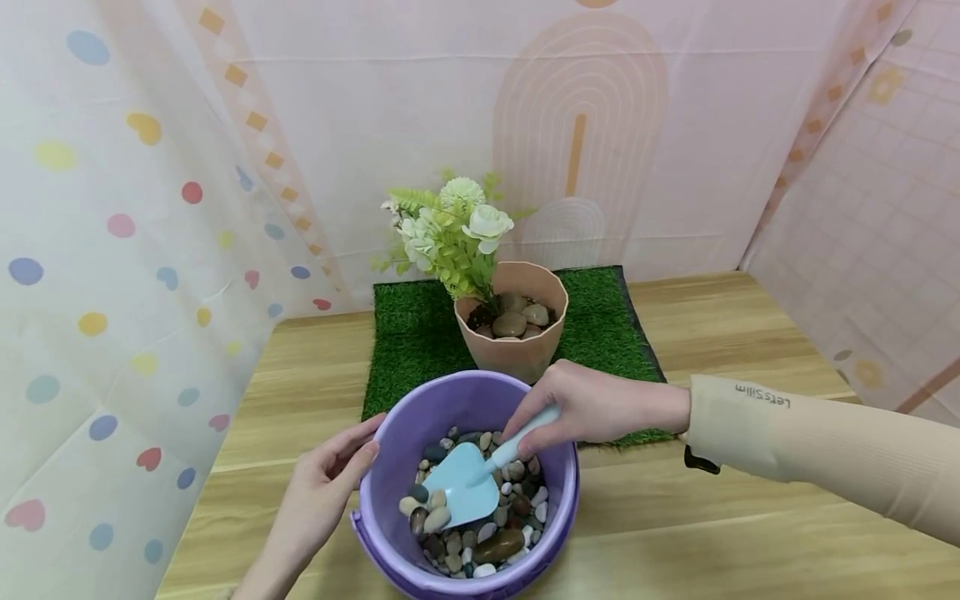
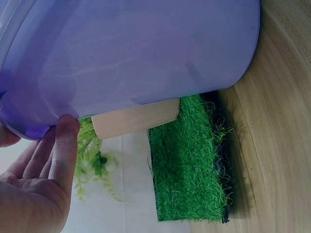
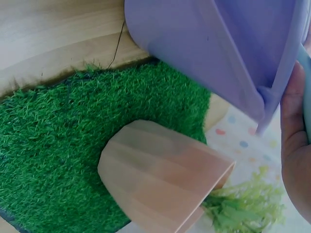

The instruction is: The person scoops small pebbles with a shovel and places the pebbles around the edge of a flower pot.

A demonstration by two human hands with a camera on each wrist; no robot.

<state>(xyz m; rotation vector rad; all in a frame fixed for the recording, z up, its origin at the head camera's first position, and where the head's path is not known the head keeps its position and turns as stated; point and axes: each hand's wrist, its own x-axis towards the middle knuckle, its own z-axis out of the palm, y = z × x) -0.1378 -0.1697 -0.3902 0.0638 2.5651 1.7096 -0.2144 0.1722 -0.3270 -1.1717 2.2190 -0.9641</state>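
Observation:
A purple bucket (image 1: 462, 386) with pebbles (image 1: 501, 546) of mixed colours and sizes in it stands at the front of the table. My right hand (image 1: 576, 404) grips the pale handle of a light blue hand trowel (image 1: 467, 485) inside the bucket. The trowel's blade slants down to the left among the pebbles, and several stones lie at its edge. With thumb and fingers, my left hand (image 1: 330, 483) holds the bucket's left rim; in the left wrist view its fingers (image 2: 63, 150) press the outer wall just below the rim.
Behind the bucket, a peach flowerpot (image 1: 517, 354) holding larger stones and white-and-green artificial flowers (image 1: 450, 233) stands on a green turf mat (image 1: 600, 321). The wooden table (image 1: 720, 333) meets patterned curtains (image 1: 420, 100) at the back and sides.

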